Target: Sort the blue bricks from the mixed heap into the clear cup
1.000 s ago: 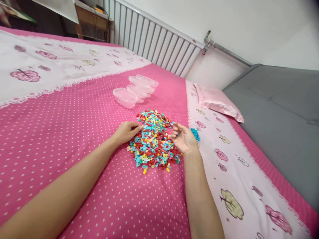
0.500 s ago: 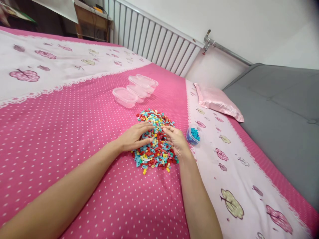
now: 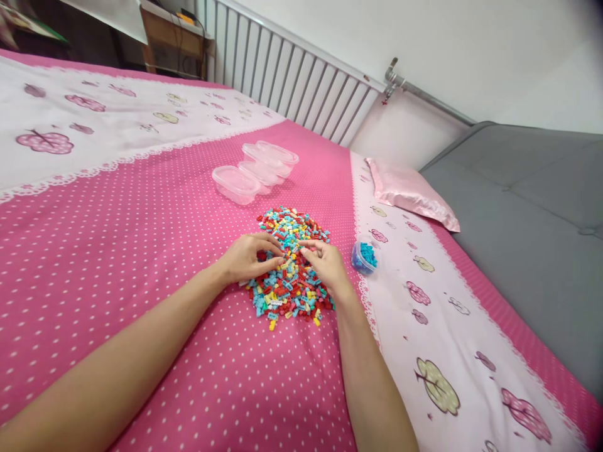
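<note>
A heap of small toy building bricks [image 3: 294,289] in red, light blue, yellow and other colours lies on the pink dotted bedsheet. My left hand [image 3: 249,256] rests at the heap's left side, its fingers curved over the bricks and its thumb apart from them. From the right, my right hand [image 3: 327,263] reaches over the middle of the heap. Its thumb and forefinger come close together low over the bricks; anything between them is too small to make out. Right of this hand stands a small clear tub [image 3: 364,257] holding blue bricks.
Several clear plastic tubs [image 3: 238,183] stand together beyond the heap. A pink pillow [image 3: 409,193] lies at the right by the grey padded headboard [image 3: 527,207]. White railings [image 3: 292,69] border the far side of the bed [image 3: 155,251].
My right hand has shifted slightly left across the heap. My left hand has drawn back a little, with its fingers more curled.
</note>
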`<act>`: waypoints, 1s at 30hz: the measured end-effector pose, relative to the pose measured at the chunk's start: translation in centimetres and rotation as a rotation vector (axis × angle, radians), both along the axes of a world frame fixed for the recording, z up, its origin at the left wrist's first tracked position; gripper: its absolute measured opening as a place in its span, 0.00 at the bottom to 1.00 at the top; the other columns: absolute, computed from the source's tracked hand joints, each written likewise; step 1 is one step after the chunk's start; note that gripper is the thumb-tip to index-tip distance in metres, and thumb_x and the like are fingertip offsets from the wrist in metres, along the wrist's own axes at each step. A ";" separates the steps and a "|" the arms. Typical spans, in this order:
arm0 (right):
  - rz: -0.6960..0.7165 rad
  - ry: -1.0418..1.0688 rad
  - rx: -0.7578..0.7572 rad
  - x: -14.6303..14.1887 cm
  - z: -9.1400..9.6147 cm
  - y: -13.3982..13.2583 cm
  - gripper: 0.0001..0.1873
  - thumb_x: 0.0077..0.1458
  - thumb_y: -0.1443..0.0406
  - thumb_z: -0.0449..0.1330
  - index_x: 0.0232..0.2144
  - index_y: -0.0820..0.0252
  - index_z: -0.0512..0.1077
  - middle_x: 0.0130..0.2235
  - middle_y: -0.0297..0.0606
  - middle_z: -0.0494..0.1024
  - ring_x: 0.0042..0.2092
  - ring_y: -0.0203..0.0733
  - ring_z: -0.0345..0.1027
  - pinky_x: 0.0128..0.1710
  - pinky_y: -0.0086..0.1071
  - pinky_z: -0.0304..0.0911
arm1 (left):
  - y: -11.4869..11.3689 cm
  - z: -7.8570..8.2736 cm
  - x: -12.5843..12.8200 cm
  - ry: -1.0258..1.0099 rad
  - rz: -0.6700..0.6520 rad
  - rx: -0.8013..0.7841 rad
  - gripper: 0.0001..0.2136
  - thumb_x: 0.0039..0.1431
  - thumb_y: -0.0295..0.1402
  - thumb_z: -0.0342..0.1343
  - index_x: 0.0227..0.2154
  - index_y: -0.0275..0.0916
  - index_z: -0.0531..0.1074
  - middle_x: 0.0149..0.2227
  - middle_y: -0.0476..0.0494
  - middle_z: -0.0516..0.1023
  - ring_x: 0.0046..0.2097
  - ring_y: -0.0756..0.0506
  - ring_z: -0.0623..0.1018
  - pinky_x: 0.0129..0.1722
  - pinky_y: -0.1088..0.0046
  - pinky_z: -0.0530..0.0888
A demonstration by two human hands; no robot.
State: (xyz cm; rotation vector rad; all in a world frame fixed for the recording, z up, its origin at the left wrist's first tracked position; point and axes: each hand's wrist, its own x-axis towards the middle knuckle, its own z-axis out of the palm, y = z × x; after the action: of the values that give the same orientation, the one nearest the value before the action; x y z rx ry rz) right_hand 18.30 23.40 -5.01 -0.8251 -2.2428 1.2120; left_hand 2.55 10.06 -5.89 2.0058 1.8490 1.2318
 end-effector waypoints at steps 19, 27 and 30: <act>-0.018 -0.101 0.207 -0.5 -0.1 -0.4 0.18 0.50 0.59 0.55 0.41 0.58 0.75 0.15 0.24 0.55 0.19 0.32 0.48 0.23 0.27 0.47 | 0.1 -0.6 0.6 0.347 0.017 -0.084 0.22 0.61 0.48 0.44 0.48 0.40 0.71 0.53 0.39 0.70 0.59 0.40 0.64 0.60 0.57 0.55; -0.015 -0.098 0.195 -0.5 -0.2 -0.4 0.18 0.50 0.59 0.56 0.41 0.59 0.75 0.15 0.23 0.55 0.19 0.31 0.48 0.23 0.27 0.47 | 0.3 -0.8 0.6 0.343 0.026 -0.082 0.24 0.61 0.49 0.43 0.49 0.36 0.72 0.52 0.35 0.71 0.55 0.40 0.68 0.58 0.56 0.58; -0.019 -0.096 0.189 -0.6 -0.2 -0.4 0.18 0.50 0.59 0.56 0.41 0.59 0.75 0.15 0.23 0.55 0.19 0.31 0.48 0.23 0.27 0.47 | 0.3 -0.8 0.6 0.322 0.021 -0.057 0.24 0.60 0.48 0.45 0.48 0.35 0.72 0.50 0.34 0.72 0.52 0.40 0.70 0.56 0.58 0.62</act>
State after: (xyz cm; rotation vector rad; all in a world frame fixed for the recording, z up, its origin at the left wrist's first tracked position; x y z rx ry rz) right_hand 17.72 23.02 -5.24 -0.8432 -2.3770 0.9519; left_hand 3.12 10.38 -6.69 2.2668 2.0194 0.8888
